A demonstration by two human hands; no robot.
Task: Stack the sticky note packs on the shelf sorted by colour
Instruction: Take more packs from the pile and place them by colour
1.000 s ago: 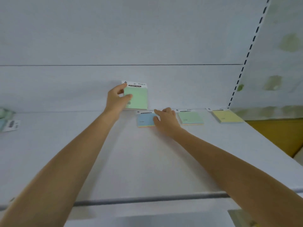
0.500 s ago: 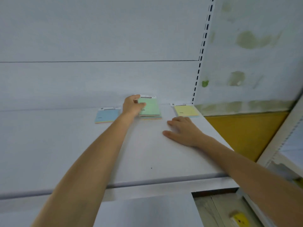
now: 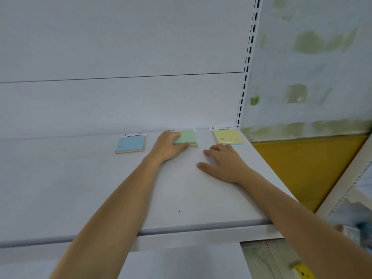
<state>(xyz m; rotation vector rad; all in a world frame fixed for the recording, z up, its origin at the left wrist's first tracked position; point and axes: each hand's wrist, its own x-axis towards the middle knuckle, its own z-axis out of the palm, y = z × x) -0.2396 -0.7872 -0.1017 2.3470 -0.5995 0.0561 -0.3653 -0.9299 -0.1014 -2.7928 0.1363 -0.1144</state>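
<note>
On the white shelf (image 3: 100, 188), left hand (image 3: 168, 147) grips (seemingly) the green pack (image 3: 187, 137); right hand (image 3: 223, 163) flat.

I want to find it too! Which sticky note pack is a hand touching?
The green pack, the middle one. The left hand is on it; the blue pack and yellow pack lie untouched.

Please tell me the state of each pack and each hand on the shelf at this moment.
Blue pack: flat, untouched.
Green pack: flat, under left hand's fingers.
Yellow pack: flat, by the upright.
Left hand: gripping green pack.
Right hand: open, flat on shelf.
</note>
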